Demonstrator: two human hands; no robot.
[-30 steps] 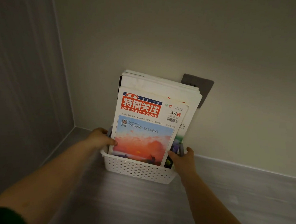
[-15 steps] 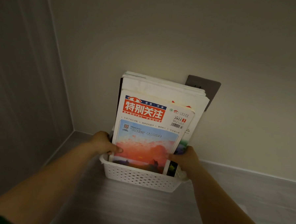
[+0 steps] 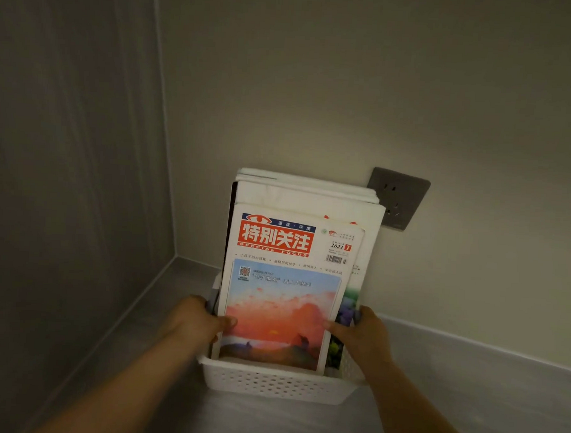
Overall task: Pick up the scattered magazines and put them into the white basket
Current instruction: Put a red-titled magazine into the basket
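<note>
The left hand and right hand still gripped the white basket by its ends, fingers curled, thumbs on the front magazine. The magazines stood squarer than before, all apparently stowed.

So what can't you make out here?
Head view:
- Covers of the rear magazines: hidden by the front magazine.
- Floor of the white basket: under the magazines.
- Left part of the wall socket: behind the stack.
- Fingertips of left hand and right hand: round the basket's sides.
- Cover's small print: too small.
</note>
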